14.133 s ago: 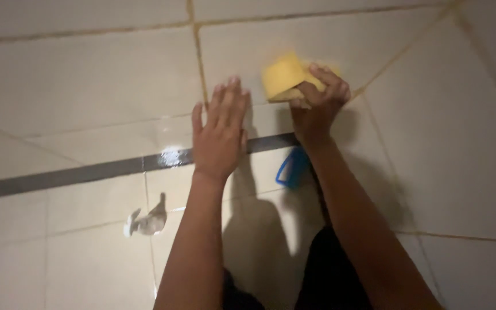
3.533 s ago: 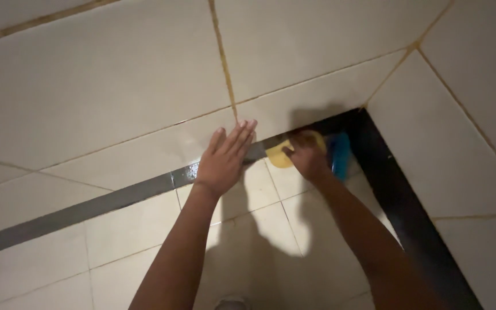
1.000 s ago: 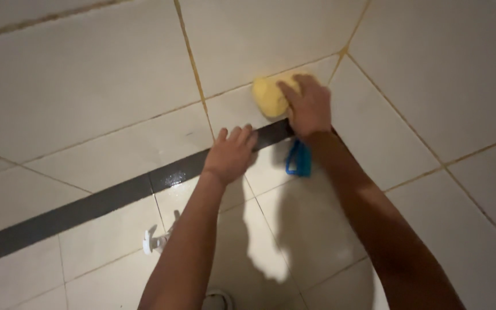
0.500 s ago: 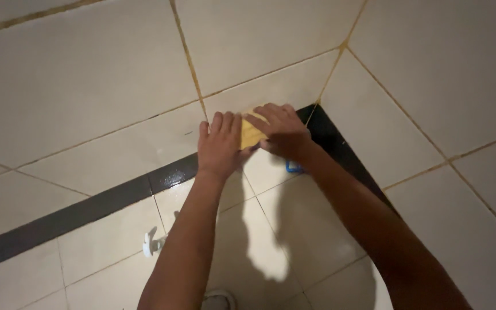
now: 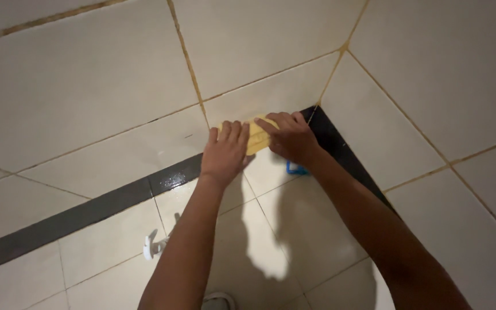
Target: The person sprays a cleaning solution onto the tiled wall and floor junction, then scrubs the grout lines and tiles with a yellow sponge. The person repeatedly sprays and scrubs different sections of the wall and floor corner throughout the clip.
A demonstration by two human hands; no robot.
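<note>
Yellow sponge [image 5: 255,136]: flat against the wall tile, just above the dark strip [image 5: 87,212], near the corner. Long axis runs left-right, along the strip. My left hand [image 5: 225,152] lies over its left end, fingers together and pressed flat on it, palm down. My right hand [image 5: 290,136] covers its right end, fingers bent over the top edge (a press more than a pinch, as far as I can tell). Both hands touch it; the right sits nearer the corner. Blue item [image 5: 294,168]: just below my right wrist, mostly hidden, kind not clear. White item [image 5: 154,245]: on the floor tile, well apart from the sponge, below my left forearm.
</note>
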